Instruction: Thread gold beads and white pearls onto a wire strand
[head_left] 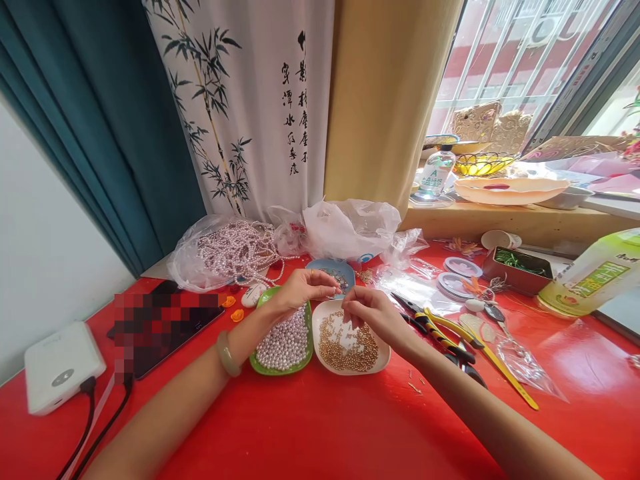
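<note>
My left hand (306,291) is above the far side of the green tray (311,353), thumb and fingers pinched together. Whatever sits in that pinch is too small to name. Pale lilac pearl beads (284,343) fill the green tray. Over the white dish (323,365), my right hand (367,307) is also closed in a pinch, its tips curled down and close to the left fingertips. Small gold beads (353,350) lie spread in that dish. Behind the hands, a blue dish (320,265) holds small pieces I cannot make out.
Pliers (440,333) and yellow tweezers (505,377) lie on the red table (300,433) at right, near spools (455,285) and a green-labelled bottle (595,270). Bagged pearl strings (235,250) sit at back left. A phone (173,340) and white power box (65,367) are at left.
</note>
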Demonstrator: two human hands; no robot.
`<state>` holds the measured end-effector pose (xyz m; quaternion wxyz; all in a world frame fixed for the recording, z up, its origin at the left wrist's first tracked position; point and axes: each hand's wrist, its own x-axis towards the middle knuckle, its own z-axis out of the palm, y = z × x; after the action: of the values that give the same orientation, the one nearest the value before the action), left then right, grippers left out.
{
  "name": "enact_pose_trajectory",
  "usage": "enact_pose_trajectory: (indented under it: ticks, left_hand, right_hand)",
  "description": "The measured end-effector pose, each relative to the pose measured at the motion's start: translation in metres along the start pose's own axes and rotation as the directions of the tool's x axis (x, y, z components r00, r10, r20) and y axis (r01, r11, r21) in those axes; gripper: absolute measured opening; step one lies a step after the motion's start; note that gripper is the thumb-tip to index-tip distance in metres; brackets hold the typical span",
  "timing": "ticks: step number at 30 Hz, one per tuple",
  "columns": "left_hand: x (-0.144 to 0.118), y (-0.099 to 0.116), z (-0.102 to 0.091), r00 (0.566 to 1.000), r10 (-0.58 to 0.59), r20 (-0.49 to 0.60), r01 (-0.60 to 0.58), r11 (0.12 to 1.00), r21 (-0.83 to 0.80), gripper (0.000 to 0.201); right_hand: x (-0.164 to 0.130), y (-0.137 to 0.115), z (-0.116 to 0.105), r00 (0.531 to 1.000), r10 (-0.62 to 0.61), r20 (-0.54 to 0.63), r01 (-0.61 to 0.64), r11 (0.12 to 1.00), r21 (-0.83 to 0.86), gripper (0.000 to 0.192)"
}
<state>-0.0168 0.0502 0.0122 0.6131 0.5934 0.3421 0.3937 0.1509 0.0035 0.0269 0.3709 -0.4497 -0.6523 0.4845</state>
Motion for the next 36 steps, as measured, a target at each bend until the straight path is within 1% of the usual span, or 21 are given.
enact_pose_trajectory:
  ticks: [4, 8, 15, 18, 22, 30, 36]
  left_hand:
    - [0.002, -0.003, 0.0, 1.0, -0.012, -0.023, 0.011, 0.999, -0.037, 0.022]
    - [0.003, -0.008, 0.003, 1.0, -0.017, -0.005, 0.016, 0.998, -0.053, 0.025]
    - [0.001, -0.009, 0.005, 0.999, -0.02, 0.029, 0.023, 0.996, -0.087, 0.021]
    - [0.001, -0.008, 0.005, 0.999, -0.026, 0.023, 0.029, 0.995, -0.099, 0.022]
    - [0.0, -0.007, 0.007, 1.0, -0.023, 0.019, 0.025, 0.995, -0.094, 0.022]
    - [0.0, -0.008, 0.006, 0.999, -0.014, 0.05, 0.018, 0.996, -0.093, 0.018]
    - [0.0, -0.01, 0.005, 0.999, 0.003, 0.05, 0.0, 0.998, -0.067, 0.017]
  right_hand:
    - [0.0, 0.002, -0.001, 0.998, -0.05, -0.047, 0.047, 0.997, -0.064, 0.011]
    - [0.0, 0.002, -0.001, 0.993, -0.093, -0.069, 0.084, 0.989, -0.122, 0.01]
    - [-0.003, -0.001, -0.001, 0.995, -0.078, -0.067, 0.069, 0.989, -0.129, 0.011]
    - [-0.003, -0.001, -0.001, 0.995, -0.075, -0.061, 0.066, 0.988, -0.136, 0.011]
    - [-0.003, -0.001, -0.001, 0.995, -0.079, -0.055, 0.07, 0.988, -0.139, 0.01]
    - [-0.003, -0.001, 0.0, 0.997, -0.059, -0.047, 0.052, 0.988, -0.144, 0.009]
    - [-0.003, 0.001, 0.0, 0.996, -0.082, -0.039, 0.076, 0.987, -0.14, 0.01]
